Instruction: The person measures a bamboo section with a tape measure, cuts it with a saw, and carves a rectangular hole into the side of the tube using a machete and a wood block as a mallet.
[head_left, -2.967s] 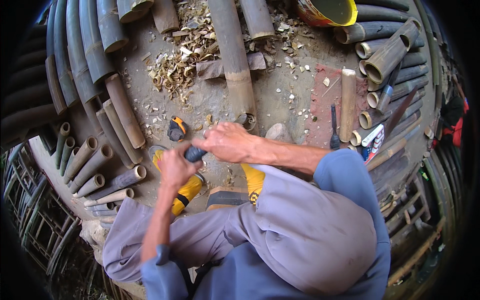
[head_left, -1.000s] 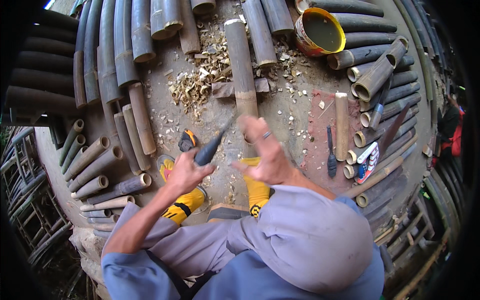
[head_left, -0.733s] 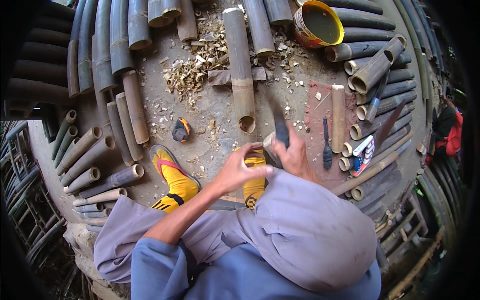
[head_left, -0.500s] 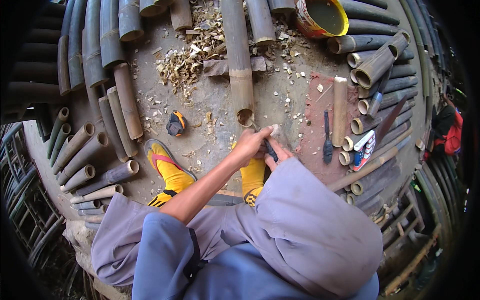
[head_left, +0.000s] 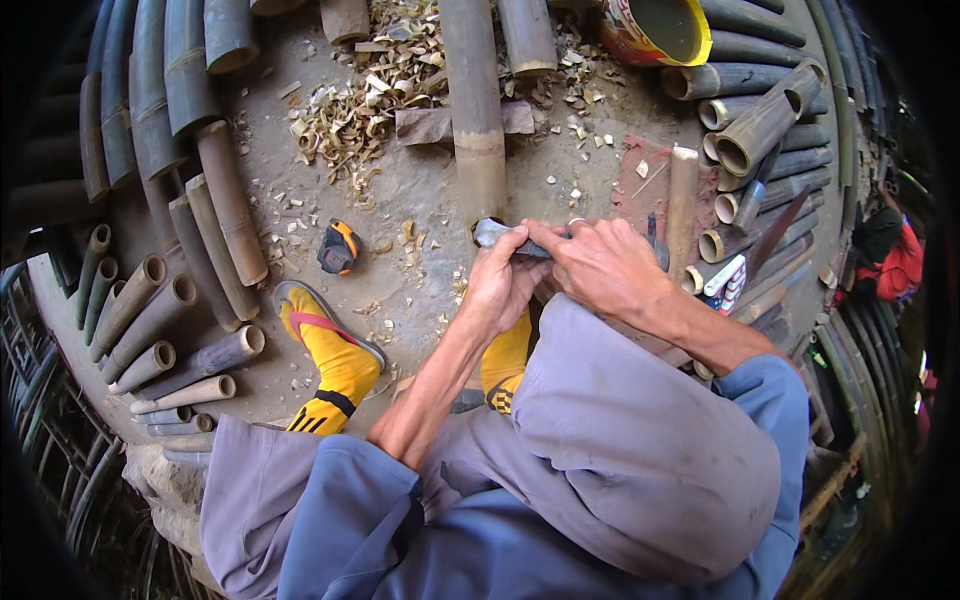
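Both my hands meet in front of the near end of a bamboo tube (head_left: 474, 110), which lies pointing toward me across a flat block (head_left: 422, 126). My left hand (head_left: 497, 280) is closed around a dark-handled tool whose grey, rounded end (head_left: 490, 233) lies across the tube's mouth. The fingers of my right hand (head_left: 610, 268), one wearing a ring, bend over the handle from the right; most of the handle is hidden. Beside my right hand, another dark-handled tool (head_left: 652, 229) shows only in part. My feet in yellow socks (head_left: 340, 360) stand below.
An orange-and-black tape measure (head_left: 340, 247) lies left among shavings (head_left: 365, 130). To the right are a red cloth (head_left: 630, 190), a pale bamboo tube (head_left: 683, 190) and a saw (head_left: 727, 279). A yellow-rimmed bucket (head_left: 704, 40) holds liquid. Bamboo tubes line both sides; a person in red (head_left: 900, 262) is far right.
My right hand and forearm have come out from behind my knee, over the tool. The tool has turned crosswise, its grey end now showing outside the tube. The view has shifted slightly.
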